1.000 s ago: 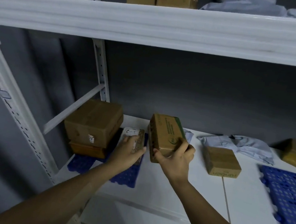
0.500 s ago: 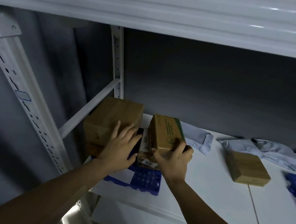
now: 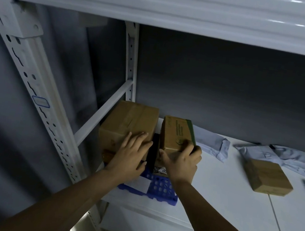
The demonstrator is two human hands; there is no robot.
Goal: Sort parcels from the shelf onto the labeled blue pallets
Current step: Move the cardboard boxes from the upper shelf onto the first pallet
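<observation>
Left hand (image 3: 130, 156) flat on large box (image 3: 130, 119); right hand (image 3: 181, 162) grips parcel (image 3: 174, 134) (upright) alongside.

Nothing legible. On the green-printed box (image 3: 176, 135): green text lines and a round logo, blurred. White label (image 3: 160, 169) beneath it: dark print, possibly a code. Blue-edged sticker (image 3: 40, 101) on the upright: unreadable.

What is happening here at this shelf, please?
A person is sorting parcels at a white shelf. The right hand grips a green-edged box, held upright over the blue pallet. The left hand rests with straight fingers on the big box beside it. A small box and grey bags lie farther right.
</observation>
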